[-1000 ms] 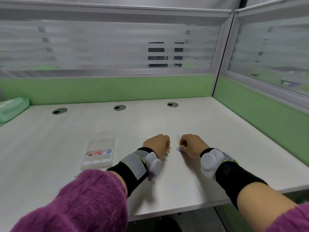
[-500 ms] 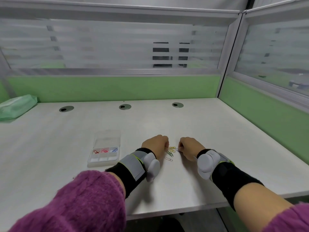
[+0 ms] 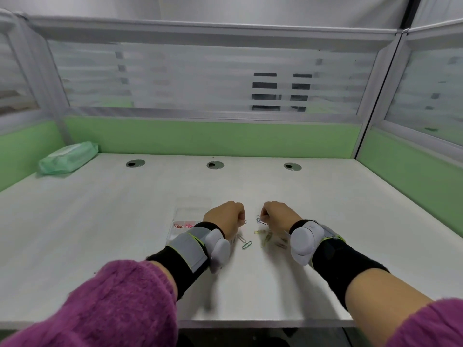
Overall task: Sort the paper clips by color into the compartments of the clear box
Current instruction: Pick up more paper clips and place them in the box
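The clear box (image 3: 193, 209) lies on the desk just left of my left hand (image 3: 224, 217), its near part hidden by my wrist. Red clips (image 3: 178, 225) and pink clips (image 3: 189, 225) sit in separate front compartments. My left hand is curled, with a pale clip (image 3: 245, 222) poking out at its fingertips. My right hand (image 3: 279, 215) pinches a blue clip (image 3: 260, 220) just above the desk. Loose clips lie between and below the hands: a green one (image 3: 246, 244), a silver one (image 3: 241, 238), a yellow one (image 3: 259, 231) and several blurred ones (image 3: 269, 238).
A green wipes pack (image 3: 67, 159) rests at the far left of the white desk (image 3: 100, 234). Three cable holes (image 3: 213, 165) line the back. Green partition walls close the back and right sides. The desk's front edge runs below my forearms.
My hands have drawn slightly apart, uncovering the loose clips between them. The right hand now holds the blue clip off the pile. The view has shifted left.
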A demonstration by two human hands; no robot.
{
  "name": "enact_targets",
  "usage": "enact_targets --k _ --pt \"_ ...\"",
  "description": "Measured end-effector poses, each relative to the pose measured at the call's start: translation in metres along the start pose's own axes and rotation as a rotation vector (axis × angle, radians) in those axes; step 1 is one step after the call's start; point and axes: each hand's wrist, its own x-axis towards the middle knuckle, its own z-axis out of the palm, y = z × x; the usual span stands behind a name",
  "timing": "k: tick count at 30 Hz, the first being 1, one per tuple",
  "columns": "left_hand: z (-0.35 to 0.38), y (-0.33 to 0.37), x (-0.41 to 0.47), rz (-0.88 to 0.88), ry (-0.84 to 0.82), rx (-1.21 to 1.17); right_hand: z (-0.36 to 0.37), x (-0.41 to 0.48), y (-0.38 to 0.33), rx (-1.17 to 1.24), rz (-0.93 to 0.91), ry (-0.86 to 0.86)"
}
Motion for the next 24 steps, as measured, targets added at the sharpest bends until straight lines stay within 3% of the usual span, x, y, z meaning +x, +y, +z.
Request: enact_targets --k 14,24 --pt "-0.021 -0.055 -0.021 -0.167 0.025 0.027 0.013 0.013 -0.056 -0.058 -0.076 -0.042" --pt "-0.022 -0.064 -0.024 -0.184 0.018 0.034 0.015 0.013 -0.069 -0.035 -0.071 -0.047"
